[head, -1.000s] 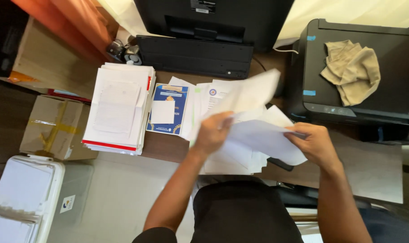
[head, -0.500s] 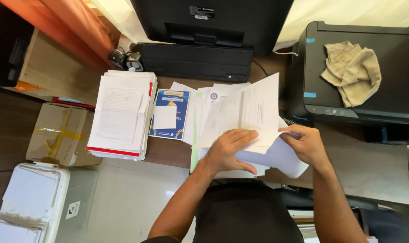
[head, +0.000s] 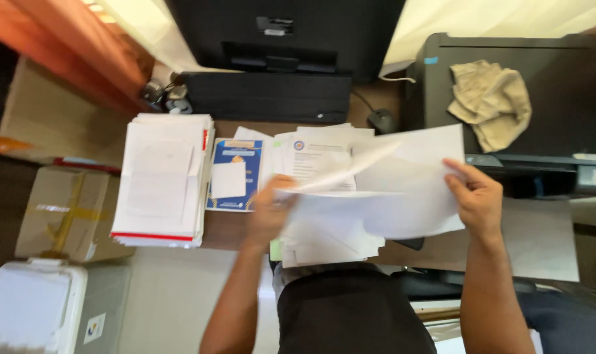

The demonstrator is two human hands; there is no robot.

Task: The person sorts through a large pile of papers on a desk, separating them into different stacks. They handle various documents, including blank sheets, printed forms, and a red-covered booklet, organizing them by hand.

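— Looking down: a wooden desk (head: 232,229) carries a black printer (head: 547,105) at the right with a beige cloth (head: 491,98) on top, a tall paper stack (head: 161,180) at the left, and a blue booklet (head: 235,172) beside it.

— And the hands?

— Right hand (head: 476,200) pinches the edge of loose white sheets (head: 403,190) lifted above the spread pile (head: 327,236). Left hand (head: 271,213) is blurred beneath them; its fingers are closed on the sheets' left edge, I think.

— Risk?

— Probably slippage: the sheets fan apart, so a loose pinch could spill them over the desk's front edge.
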